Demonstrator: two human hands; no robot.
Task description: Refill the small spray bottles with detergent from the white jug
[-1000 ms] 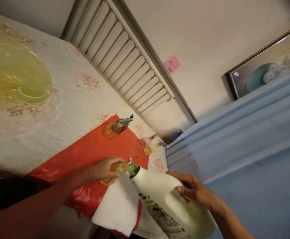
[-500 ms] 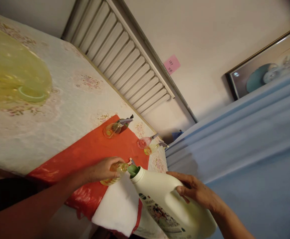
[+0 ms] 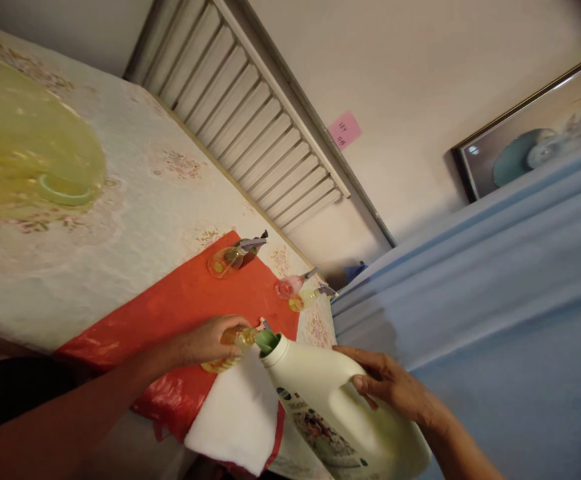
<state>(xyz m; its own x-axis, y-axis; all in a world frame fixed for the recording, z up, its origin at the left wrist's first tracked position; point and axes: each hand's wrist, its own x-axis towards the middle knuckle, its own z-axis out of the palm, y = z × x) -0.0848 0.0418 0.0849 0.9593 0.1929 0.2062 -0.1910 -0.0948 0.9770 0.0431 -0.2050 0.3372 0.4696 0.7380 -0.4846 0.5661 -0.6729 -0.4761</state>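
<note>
My left hand [image 3: 218,340] is wrapped round a clear bottle [image 3: 244,338] with yellow liquid in it, over the red mat. My right hand [image 3: 390,383] grips a big cream-coloured jug [image 3: 320,373] by its handle. A printed label shows on the jug's side, and its open mouth is tilted toward the bottle. The green spout [image 3: 267,341] in that mouth meets the neck of the bottle; whether liquid is flowing cannot be made out. Beneath the jug and bottle lies a folded white cloth [image 3: 235,413].
Several spray bottles stand beyond my hands, one clear [image 3: 225,261], one pink [image 3: 288,287] and one yellow [image 3: 302,300]. The red mat [image 3: 180,300] covers part of the flowered tablecloth [image 3: 135,233]. A yellow transparent bag [image 3: 35,133] lies at left; a blue curtain [image 3: 495,287] hangs at right.
The jug has shifted very slightly at its base. Both hands keep their holds, and the spout stays at the bottle's neck.
</note>
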